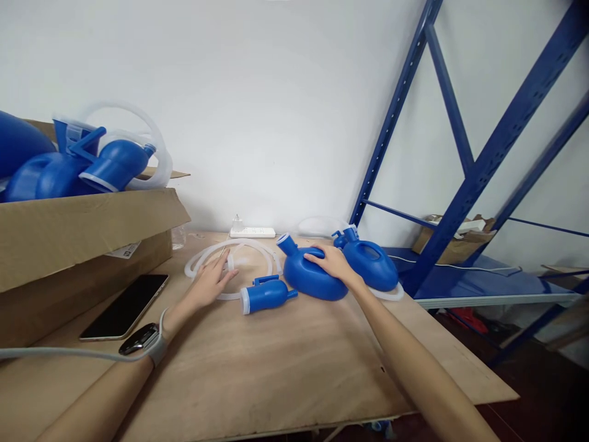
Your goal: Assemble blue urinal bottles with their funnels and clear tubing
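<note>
My right hand (332, 263) grips the top of a blue plastic urinal bottle (313, 283), which sits on the wooden table with its neck tilted up to the left. My left hand (210, 281) lies with its fingers spread over a coiled clear tube (257, 244). Between the two hands rests a blue funnel-shaped urinal head (267, 296) with a white rim and a small handle. To the right stands a second blue urinal bottle (372, 265), with a capped neck and a tube beside it.
At left, a cardboard box (87, 221) is heaped with blue bottles, heads and tubing. A phone (126, 307) lies beside it. A white power strip (253, 232) stands by the wall. Blue metal shelving (460, 212) rises at right, with an open carton (453, 239) on it.
</note>
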`<state>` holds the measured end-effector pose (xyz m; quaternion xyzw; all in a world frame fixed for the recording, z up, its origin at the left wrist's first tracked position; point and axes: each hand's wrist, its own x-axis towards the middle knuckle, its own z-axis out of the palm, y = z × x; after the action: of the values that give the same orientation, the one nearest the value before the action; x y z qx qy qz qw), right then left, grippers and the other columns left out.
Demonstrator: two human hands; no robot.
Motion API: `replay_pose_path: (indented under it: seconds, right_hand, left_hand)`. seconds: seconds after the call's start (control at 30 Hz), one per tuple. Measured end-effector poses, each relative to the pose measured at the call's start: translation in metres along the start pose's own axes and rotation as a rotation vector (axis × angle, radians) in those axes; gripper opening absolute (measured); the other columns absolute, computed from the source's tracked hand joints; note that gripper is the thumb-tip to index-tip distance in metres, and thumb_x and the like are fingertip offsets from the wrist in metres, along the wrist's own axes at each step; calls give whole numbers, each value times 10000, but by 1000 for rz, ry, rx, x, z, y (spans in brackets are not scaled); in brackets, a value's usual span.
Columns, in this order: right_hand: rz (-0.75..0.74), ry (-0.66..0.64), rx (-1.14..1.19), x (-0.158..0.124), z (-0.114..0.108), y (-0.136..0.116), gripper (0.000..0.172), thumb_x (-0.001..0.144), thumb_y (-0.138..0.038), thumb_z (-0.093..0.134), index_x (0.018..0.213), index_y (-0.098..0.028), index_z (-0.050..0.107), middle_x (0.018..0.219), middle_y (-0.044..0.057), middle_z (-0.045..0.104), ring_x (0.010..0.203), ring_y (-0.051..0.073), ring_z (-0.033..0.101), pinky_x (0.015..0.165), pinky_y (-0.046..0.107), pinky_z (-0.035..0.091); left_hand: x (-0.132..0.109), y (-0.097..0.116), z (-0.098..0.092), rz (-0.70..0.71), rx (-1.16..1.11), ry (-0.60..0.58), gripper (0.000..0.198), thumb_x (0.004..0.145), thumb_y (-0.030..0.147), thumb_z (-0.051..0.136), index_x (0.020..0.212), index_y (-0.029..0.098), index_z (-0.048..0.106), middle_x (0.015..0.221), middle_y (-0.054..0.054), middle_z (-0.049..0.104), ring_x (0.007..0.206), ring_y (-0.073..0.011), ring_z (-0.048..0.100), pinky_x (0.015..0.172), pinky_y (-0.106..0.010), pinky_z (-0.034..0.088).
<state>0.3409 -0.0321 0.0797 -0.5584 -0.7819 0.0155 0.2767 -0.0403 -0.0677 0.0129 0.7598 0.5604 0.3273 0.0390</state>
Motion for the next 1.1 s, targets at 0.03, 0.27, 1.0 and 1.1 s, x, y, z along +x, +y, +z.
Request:
replay_pose_path:
  seconds: [0.03,0.27,1.0,1.1]
  right_hand:
    - [-50,-13,34,1,3,-4,448,933,-573,616,1204,-231,717,1274,96,726,1190,310,662,1036,419,480]
    - [-256,-130,229,17,20,-34,432,906,-546,673,1199,-234,732,1255,81,737,1169,297,672,1043,444,480]
    - [-384,-257,511,32,26,-46,356,867,-437,752,1154,-228,764,1186,49,764,1127,267,692,1021,394,504]
    - [-427,-262,539,34,26,-45,347,869,-438,750,1147,-231,768,1186,44,764,1132,263,691,1033,391,496]
  left_hand:
    - [5,4,-3,19,-24,-12,824,974,675,312,1596,136,308,1485,-186,567,1384,-369,504,1126,-509,372]
    - [42,31,-36,169,47,-122,831,973,697,307,1614,167,291,1306,-150,678,1137,-341,643,995,-440,458]
    - [74,47,-49,207,8,-452,942,906,717,455,1638,177,211,1685,-128,256,1536,-319,303,1204,-393,305]
    - [71,51,-42,192,-13,-447,1002,891,706,484,1647,146,140,1700,-143,154,1559,-317,239,1240,-417,246]
